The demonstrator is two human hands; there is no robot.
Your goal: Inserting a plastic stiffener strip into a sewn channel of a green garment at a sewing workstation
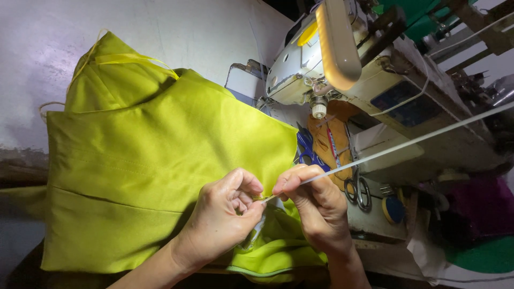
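Note:
A lime-green fabric garment [144,160] lies spread over the table, with yellow ribbon straps [123,59] at its far end. My left hand [225,219] pinches the garment's near edge between thumb and fingers. My right hand [316,206] sits right beside it and pinches the end of a long white elastic band [407,143] that stretches away to the upper right. The two hands' fingertips meet at the fabric's edge, where the band's end touches it.
A white sewing machine [342,69] with a lit lamp stands at the back right. Scissors [358,190], a blue-handled tool [306,147], an orange cloth [332,142] and a small round blue object [393,210] lie beside it. Green and magenta cloth sits at the far right.

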